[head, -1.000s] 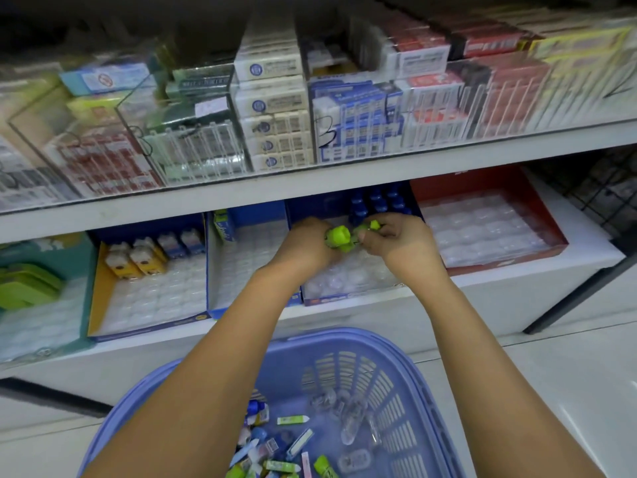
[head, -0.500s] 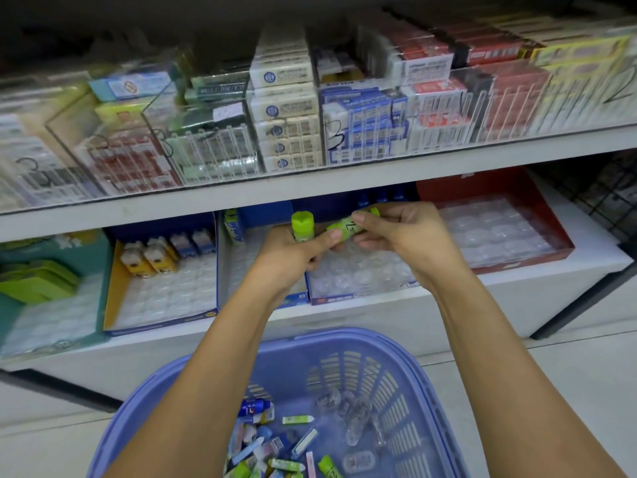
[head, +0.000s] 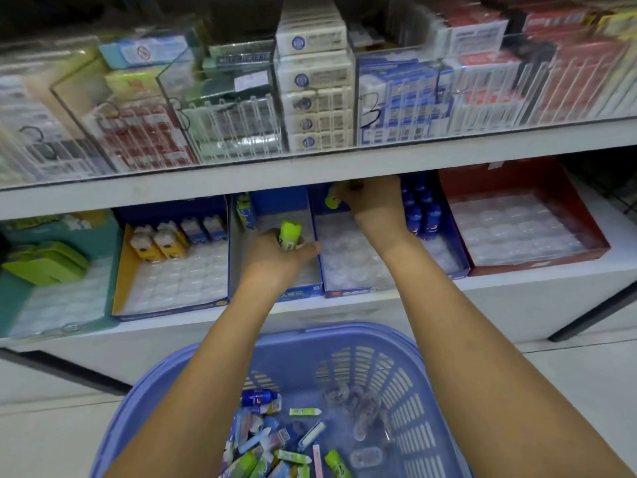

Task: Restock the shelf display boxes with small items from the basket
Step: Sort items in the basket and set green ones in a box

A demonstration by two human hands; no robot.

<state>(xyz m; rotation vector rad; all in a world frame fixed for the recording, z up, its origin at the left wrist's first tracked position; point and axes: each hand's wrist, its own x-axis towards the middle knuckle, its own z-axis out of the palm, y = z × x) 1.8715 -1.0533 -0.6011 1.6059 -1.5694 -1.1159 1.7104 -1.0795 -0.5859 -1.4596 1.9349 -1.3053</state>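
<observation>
Head view: the left hand gripped a small lime-green plastic tube upright, just above the lower shelf. The right hand pinched a second lime-green tube at the back of a blue cardboard display box w/ clear tray. The tubes looked light, stiff & a bit slick, so best held mid-body. The upper shelf's white edge hid the right fingertips, and labels were too blurred to read. More stock lay in the lilac plastic basket.
</observation>
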